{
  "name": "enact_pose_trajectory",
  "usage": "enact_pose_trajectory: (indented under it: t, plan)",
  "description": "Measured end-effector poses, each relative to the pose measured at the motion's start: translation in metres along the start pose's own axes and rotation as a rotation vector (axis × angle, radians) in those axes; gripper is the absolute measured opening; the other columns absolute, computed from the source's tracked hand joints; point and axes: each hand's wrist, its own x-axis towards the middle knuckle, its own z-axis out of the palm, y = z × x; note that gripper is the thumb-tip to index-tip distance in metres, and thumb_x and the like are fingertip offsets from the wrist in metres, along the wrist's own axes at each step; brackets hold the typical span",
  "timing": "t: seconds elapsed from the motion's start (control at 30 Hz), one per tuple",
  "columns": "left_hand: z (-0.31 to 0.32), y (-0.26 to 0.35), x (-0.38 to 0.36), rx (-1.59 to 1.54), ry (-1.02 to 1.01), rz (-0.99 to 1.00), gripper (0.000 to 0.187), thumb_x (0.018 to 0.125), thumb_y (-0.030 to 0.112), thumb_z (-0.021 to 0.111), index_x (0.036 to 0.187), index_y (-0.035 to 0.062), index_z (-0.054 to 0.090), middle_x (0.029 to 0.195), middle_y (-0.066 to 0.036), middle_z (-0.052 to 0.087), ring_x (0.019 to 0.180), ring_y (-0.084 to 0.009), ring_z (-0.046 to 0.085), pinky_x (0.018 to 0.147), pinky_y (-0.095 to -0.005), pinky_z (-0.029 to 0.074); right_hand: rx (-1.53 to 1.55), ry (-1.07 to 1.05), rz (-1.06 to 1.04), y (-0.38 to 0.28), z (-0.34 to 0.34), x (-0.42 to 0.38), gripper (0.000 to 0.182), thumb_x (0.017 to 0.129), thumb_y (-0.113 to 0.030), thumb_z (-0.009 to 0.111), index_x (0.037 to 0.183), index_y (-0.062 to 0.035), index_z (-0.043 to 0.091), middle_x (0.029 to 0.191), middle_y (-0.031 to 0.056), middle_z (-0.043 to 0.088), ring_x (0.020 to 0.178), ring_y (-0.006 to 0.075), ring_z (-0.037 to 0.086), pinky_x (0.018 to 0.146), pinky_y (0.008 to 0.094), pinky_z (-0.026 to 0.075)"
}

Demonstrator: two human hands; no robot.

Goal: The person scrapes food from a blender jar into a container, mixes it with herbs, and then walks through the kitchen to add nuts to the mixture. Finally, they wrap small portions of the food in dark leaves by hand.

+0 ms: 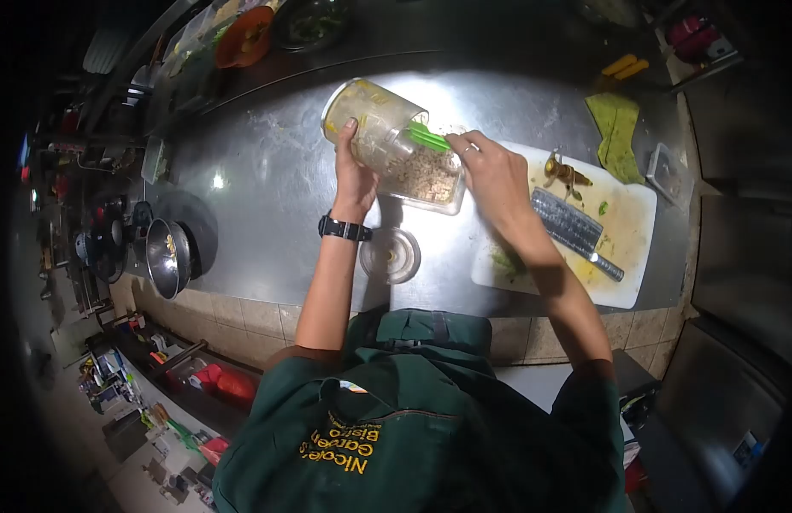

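Note:
My left hand (pixel 356 175) is closed around a clear plastic jar (pixel 374 111), which lies tilted on its side with its mouth toward the right. In my right hand (pixel 491 171) is a bright green utensil (pixel 427 137), its far end at the jar's mouth; its exact kind is hard to make out. Below the mouth sits a clear rectangular container (pixel 451 205) holding pale, crumbly flakes (pixel 420 175). A round clear lid (pixel 391 256) lies on the steel table near my left wrist.
On the right, a white cutting board (pixel 631 235) carries a cleaver (pixel 571 224) and vegetable scraps (pixel 567 173). Beyond it lie a yellow-green cloth (pixel 614 132) and a small clear container (pixel 667 175). A metal bowl (pixel 168 256) stands at the table's left edge; an orange bowl (pixel 244 37) is at the back.

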Motion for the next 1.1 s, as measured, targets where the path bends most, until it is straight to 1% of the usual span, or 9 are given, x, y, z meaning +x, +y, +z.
enact_pose_trajectory:
  t: [0.23,0.37,0.4,0.53,0.63,0.83,0.9,0.97,1.1]
  plan:
    - [0.008,0.007,-0.015,-0.475,-0.063,-0.161,0.083,0.091,0.071,0.039,0.147,0.0091,0.038,0.143,-0.018,0.047,0.129,-0.0343,0.052,0.101,-0.0538,0.051,-0.202,0.130,-0.111,-0.069,-0.026,0.014,0.042,0.080,0.000,0.058,0.122,-0.0023,0.066,0.098,0.0117,0.066,0.093,0.0277,0.064,0.069,0.0409,0.056]
    - [0.011,0.003,-0.018,-0.536,-0.097,-0.199,0.082,0.091,0.071,0.039,0.145,0.0100,0.041,0.143,-0.016,0.048,0.128,-0.0321,0.052,0.099,-0.0491,0.052,-0.548,0.098,-0.138,-0.092,-0.011,0.049,0.017,0.072,-0.010,0.067,0.087,-0.0079,0.076,0.088,0.0083,0.068,0.087,0.0206,0.063,0.062,0.0331,0.055]
    - [0.016,0.006,-0.021,-0.577,-0.084,-0.203,0.081,0.090,0.070,0.041,0.145,0.0100,0.043,0.143,-0.015,0.049,0.128,-0.0316,0.052,0.102,-0.0485,0.049,-0.514,0.128,-0.151,-0.096,-0.007,0.052,0.011,0.073,-0.004,0.064,0.081,-0.0036,0.071,0.085,0.0111,0.069,0.087,0.0260,0.067,0.062,0.0367,0.056]
    - [0.009,0.007,-0.018,-0.621,-0.091,-0.250,0.085,0.090,0.073,0.037,0.147,0.0093,0.038,0.144,-0.016,0.046,0.131,-0.0314,0.048,0.104,-0.0518,0.046,-0.419,-0.084,-0.089,-0.110,-0.009,0.041,0.010,0.070,-0.004,0.066,0.079,-0.0002,0.069,0.079,0.0151,0.069,0.071,0.0319,0.071,0.057,0.0400,0.056]
    - [0.010,0.005,-0.021,-0.707,-0.149,-0.248,0.084,0.090,0.073,0.038,0.146,0.0093,0.040,0.142,-0.015,0.047,0.128,-0.0306,0.049,0.103,-0.0501,0.046,-0.507,0.032,-0.044,-0.122,-0.019,0.043,0.005,0.074,-0.006,0.067,0.074,-0.0058,0.071,0.078,0.0146,0.071,0.070,0.0274,0.073,0.056,0.0357,0.056]
    - [0.010,0.009,-0.029,-0.716,-0.097,-0.310,0.082,0.090,0.072,0.040,0.141,0.0084,0.045,0.140,-0.013,0.049,0.125,-0.0291,0.051,0.106,-0.0473,0.043,-0.391,0.112,-0.189,-0.129,-0.003,0.046,0.004,0.071,-0.004,0.067,0.074,-0.0034,0.071,0.075,0.0140,0.070,0.069,0.0268,0.072,0.057,0.0355,0.057]
    - [0.007,0.008,-0.028,-0.630,-0.083,-0.190,0.081,0.090,0.071,0.041,0.141,0.0090,0.046,0.139,-0.013,0.049,0.126,-0.0286,0.049,0.107,-0.0465,0.042,-0.373,0.149,-0.270,-0.137,0.000,0.037,0.006,0.071,-0.004,0.067,0.075,-0.0030,0.071,0.075,0.0136,0.070,0.069,0.0271,0.072,0.057,0.0357,0.057]
    - [0.002,0.011,-0.030,-0.616,-0.082,-0.194,0.081,0.090,0.071,0.042,0.141,0.0094,0.046,0.139,-0.013,0.049,0.127,-0.0287,0.049,0.108,-0.0465,0.042,-0.401,-0.080,-0.206,-0.147,-0.009,0.024,0.007,0.071,-0.004,0.067,0.076,-0.0023,0.071,0.077,0.0126,0.070,0.071,0.0266,0.072,0.057,0.0358,0.056]
    - [0.000,0.019,-0.034,-0.779,-0.102,-0.277,0.082,0.089,0.072,0.042,0.143,0.0109,0.044,0.140,-0.013,0.049,0.127,-0.0289,0.048,0.108,-0.0471,0.042,-0.341,0.119,-0.062,-0.162,-0.035,0.027,0.028,0.074,-0.001,0.065,0.100,0.0066,0.070,0.089,0.0193,0.069,0.075,0.0292,0.072,0.059,0.0365,0.058]
